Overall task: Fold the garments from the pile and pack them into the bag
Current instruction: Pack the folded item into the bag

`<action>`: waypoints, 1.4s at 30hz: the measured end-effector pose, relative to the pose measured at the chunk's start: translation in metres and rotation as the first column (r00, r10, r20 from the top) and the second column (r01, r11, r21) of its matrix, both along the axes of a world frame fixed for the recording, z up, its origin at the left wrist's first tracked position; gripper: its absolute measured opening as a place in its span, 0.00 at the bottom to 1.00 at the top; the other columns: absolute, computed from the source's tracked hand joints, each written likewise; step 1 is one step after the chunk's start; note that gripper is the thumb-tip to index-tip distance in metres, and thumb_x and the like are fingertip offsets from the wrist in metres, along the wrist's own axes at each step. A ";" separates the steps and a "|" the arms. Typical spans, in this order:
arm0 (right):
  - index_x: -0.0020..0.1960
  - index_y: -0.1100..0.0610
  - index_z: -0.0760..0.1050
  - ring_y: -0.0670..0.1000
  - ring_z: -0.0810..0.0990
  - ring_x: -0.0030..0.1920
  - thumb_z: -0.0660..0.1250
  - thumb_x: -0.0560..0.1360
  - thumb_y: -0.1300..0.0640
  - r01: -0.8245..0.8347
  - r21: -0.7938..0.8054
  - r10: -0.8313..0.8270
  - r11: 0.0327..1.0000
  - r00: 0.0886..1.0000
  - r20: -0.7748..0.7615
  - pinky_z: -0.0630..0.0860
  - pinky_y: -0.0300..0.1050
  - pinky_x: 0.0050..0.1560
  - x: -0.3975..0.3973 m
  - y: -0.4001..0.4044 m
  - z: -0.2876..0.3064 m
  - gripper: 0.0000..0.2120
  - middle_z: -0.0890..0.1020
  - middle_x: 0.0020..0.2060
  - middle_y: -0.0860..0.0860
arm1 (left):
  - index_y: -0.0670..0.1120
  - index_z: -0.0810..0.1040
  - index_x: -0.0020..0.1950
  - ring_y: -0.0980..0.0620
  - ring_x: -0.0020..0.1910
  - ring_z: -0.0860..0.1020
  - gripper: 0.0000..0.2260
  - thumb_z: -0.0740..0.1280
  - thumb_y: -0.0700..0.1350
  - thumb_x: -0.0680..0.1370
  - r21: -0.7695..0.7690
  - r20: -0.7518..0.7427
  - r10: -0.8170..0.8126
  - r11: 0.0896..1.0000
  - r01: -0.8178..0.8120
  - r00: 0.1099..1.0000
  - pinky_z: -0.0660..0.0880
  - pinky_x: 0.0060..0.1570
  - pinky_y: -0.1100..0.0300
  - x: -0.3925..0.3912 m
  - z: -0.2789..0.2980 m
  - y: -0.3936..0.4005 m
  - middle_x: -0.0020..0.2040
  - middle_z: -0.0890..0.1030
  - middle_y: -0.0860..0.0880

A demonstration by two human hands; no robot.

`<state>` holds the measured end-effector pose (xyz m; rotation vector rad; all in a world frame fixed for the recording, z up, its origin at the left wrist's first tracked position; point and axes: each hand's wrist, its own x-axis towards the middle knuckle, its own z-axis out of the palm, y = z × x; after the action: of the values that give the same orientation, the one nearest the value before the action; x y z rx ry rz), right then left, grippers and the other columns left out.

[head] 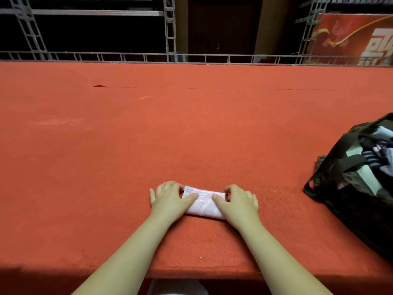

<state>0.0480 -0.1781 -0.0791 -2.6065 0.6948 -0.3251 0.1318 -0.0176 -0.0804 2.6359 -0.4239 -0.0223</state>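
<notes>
Garment point(203, 202), folded, lies crosswise under left hand point(168, 199) and right hand point(238, 202).

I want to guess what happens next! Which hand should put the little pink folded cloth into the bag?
Probably the right hand. The open dark bag sits on the right side of the red table, nearer that hand. Both hands rest on the pink folded cloth, and the left hand would have to cross over.

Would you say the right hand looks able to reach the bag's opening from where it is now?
Probably yes. The right hand rests on the folded pink garment, and only bare red surface lies between it and the dark bag, whose open top already shows clothes.
</notes>
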 end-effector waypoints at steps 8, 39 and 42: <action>0.66 0.58 0.70 0.56 0.64 0.69 0.50 0.79 0.38 -0.091 -0.040 0.086 0.995 0.989 -0.118 0.51 0.56 0.74 -0.017 0.008 -0.002 0.28 0.71 0.66 0.54 | 0.46 0.65 0.72 0.48 0.76 0.55 0.28 0.54 0.62 0.79 0.031 -0.151 -0.071 0.997 0.077 0.986 0.46 0.74 0.50 -0.013 0.004 -0.006 0.75 0.63 0.46; 0.58 0.49 0.67 0.58 0.79 0.53 0.62 0.74 0.54 0.142 0.508 -0.471 0.850 0.636 0.611 0.79 0.60 0.52 -0.225 -0.286 0.163 0.13 0.74 0.54 0.51 | 0.51 0.71 0.55 0.52 0.48 0.78 0.07 0.64 0.49 0.78 -0.782 0.006 -0.652 0.469 0.410 0.758 0.73 0.43 0.57 -0.175 0.180 -0.313 0.52 0.78 0.51; 0.60 0.53 0.69 0.57 0.77 0.53 0.60 0.78 0.60 0.109 0.486 -0.411 0.867 0.708 0.574 0.81 0.56 0.46 -0.208 -0.309 0.162 0.10 0.73 0.56 0.55 | 0.50 0.73 0.59 0.53 0.55 0.75 0.09 0.63 0.47 0.78 -0.717 0.154 -0.605 0.475 0.510 0.781 0.71 0.53 0.58 -0.164 0.181 -0.330 0.53 0.77 0.55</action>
<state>-0.1602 -0.4873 0.0825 -1.7731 0.7645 -1.0182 -0.0320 -0.3474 0.1005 1.5833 -1.0106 -0.1858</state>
